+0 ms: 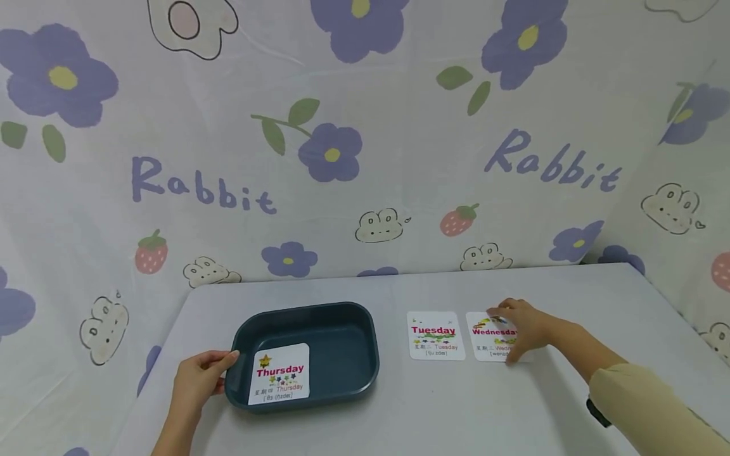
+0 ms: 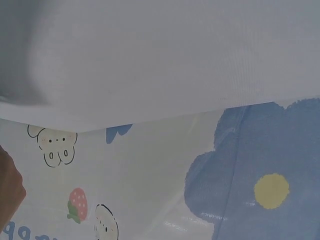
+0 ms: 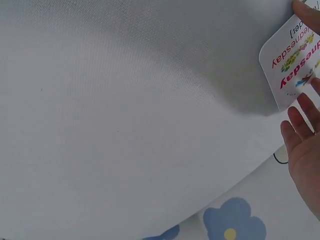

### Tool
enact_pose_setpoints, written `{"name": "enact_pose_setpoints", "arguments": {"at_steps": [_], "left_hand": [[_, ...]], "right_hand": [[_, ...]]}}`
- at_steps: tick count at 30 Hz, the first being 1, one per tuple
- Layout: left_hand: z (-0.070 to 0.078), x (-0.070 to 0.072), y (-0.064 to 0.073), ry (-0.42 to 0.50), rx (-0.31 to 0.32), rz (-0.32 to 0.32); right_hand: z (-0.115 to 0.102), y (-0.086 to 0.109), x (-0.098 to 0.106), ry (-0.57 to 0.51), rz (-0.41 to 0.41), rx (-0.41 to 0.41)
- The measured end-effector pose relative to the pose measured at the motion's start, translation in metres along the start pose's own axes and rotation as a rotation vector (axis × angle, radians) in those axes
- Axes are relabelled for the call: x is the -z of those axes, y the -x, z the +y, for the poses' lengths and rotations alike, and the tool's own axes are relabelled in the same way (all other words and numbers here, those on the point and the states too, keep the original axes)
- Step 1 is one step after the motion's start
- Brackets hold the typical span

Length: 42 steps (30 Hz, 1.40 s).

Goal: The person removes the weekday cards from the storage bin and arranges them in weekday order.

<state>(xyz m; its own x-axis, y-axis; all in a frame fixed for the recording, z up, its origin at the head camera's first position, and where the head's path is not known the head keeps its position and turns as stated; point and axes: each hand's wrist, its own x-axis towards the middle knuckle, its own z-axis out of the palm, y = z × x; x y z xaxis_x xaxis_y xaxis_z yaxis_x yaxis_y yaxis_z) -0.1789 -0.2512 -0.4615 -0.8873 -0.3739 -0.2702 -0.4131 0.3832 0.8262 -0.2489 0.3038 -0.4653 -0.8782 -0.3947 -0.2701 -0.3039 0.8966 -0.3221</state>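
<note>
My left hand (image 1: 194, 379) pinches the left rim of a dark blue-green rectangular tray (image 1: 372, 342), thumb over the edge. In the tray, toward its left end, lies a white "Thursday" card (image 1: 279, 375). My right hand (image 1: 529, 328) spans a "Wednesday" card (image 1: 483, 339) lying on the table, with the thumb at its lower edge and fingers at its upper edge; the hand covers its right part. Extended fingers show beside the same card (image 3: 287, 60) in the right wrist view. Left of it lies a "Tuesday" card (image 1: 436, 335).
A white cloth covers the table (image 1: 422, 411). Behind it hangs a patterned curtain (image 1: 399, 183) with purple flowers, strawberries, rabbits and the word "Rabbit". Only a bit of the left hand (image 2: 9, 187) enters the left wrist view.
</note>
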Motion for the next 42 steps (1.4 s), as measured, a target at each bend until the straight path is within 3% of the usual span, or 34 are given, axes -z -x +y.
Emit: {"name": "enact_pose_setpoints", "arguments": {"at_steps": [13,21,31,42], "left_hand": [[0.001,-0.001,0.0,0.002,-0.022,0.001],[-0.001,-0.001,0.001,0.006,-0.008,0.001],[-0.003,0.0,0.0,0.009,-0.007,-0.001],[-0.005,0.0,-0.001,0.006,-0.005,0.001]], "right_hand": [[0.001,0.0,0.0,-0.035,-0.02,-0.031],[-0.011,-0.009,0.01,0.001,0.063,-0.034],[-0.053,-0.031,0.029,0.012,0.216,0.029],[-0.131,-0.063,0.025,-0.054,0.222,0.249]]}}
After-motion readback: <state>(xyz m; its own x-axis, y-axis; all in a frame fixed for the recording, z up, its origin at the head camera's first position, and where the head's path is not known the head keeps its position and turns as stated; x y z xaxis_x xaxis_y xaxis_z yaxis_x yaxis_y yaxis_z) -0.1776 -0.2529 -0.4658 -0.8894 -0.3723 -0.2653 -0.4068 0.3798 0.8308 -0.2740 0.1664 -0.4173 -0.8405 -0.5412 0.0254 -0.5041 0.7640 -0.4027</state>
